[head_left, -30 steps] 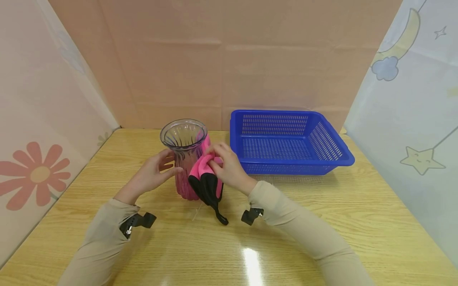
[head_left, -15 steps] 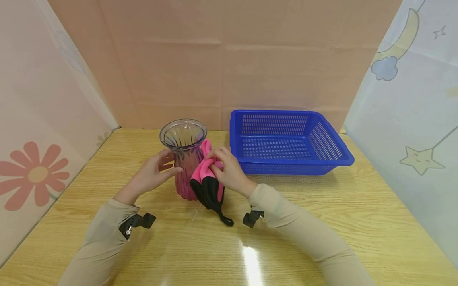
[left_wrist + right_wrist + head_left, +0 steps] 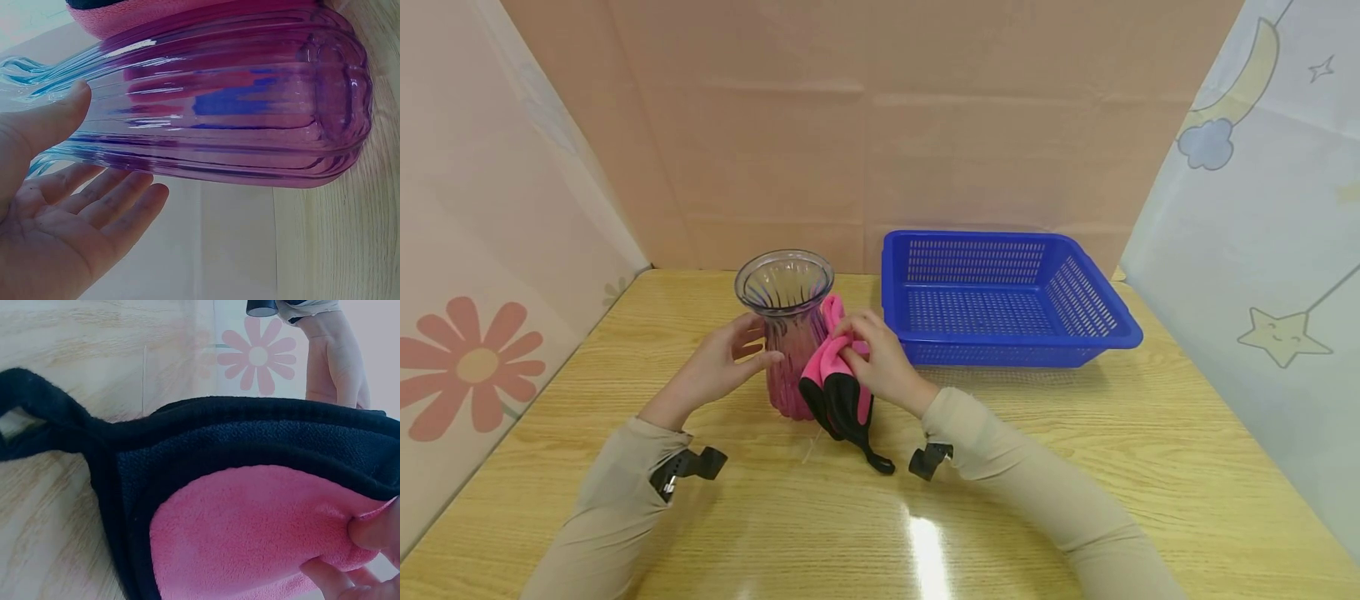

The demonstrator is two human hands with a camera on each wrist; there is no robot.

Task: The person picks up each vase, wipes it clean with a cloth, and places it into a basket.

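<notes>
A glass vase [image 3: 793, 337] stands upright on the wooden table [image 3: 1037, 467]; its rim is clear and bluish, and its ribbed body turns to pink toward the bottom. The left hand [image 3: 718, 362] is beside it, quite open, with the thumb on the near side and the slightly bent fingers on the far side; I cannot tell whether all of these fingers touch the glass. The right hand [image 3: 883, 358] pinches a pink-and-black plush cloth [image 3: 842, 383] between thumb and fingers, and this cloth is bunched, close at the right side of the vase. From its black edging a black loop [image 3: 880, 464] hangs down toward the person; whether it touches the table is not clear. To the right and farther back sits a blue plastic basket [image 3: 1000, 342] with perforated walls, well apart from the vase.
</notes>
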